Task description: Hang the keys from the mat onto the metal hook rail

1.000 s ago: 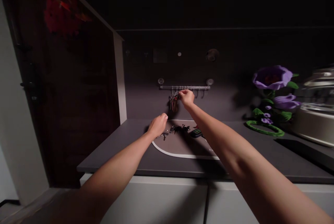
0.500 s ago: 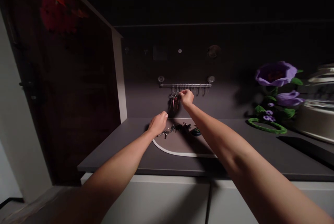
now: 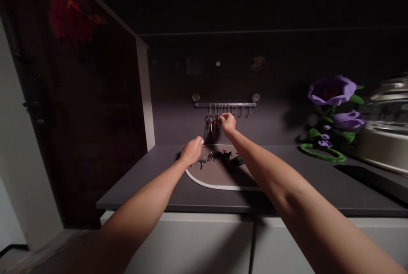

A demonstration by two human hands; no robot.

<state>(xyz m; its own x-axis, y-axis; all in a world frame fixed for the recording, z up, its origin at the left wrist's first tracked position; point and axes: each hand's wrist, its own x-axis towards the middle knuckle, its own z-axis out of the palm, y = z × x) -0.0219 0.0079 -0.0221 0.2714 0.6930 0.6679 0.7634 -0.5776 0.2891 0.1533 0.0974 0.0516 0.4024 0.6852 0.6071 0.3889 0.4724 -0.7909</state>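
Observation:
A clear hook rail (image 3: 225,105) is fixed to the dark wall. Sets of keys (image 3: 211,124) hang from its left hooks, one with a pinkish-red tag. My right hand (image 3: 227,121) is closed in a pinch right beside the rings of these keys; what lies between its fingertips is too small to make out. Lower left, my left hand (image 3: 192,149) is curled above the left edge of a white-rimmed mat (image 3: 216,180), its grip hidden. On the mat lie several bunches of keys (image 3: 201,163) and a dark round fob (image 3: 239,160).
Purple felt flowers (image 3: 333,91) with a green ring base stand on the right of the grey counter (image 3: 137,180), beside a glass-topped container (image 3: 382,138). A dark door (image 3: 95,138) is on the left, white cabinets below.
The view has shifted slightly. My right hand has moved very little at the hanging keys, whose rings now show more clearly. My left hand stays almost where it was.

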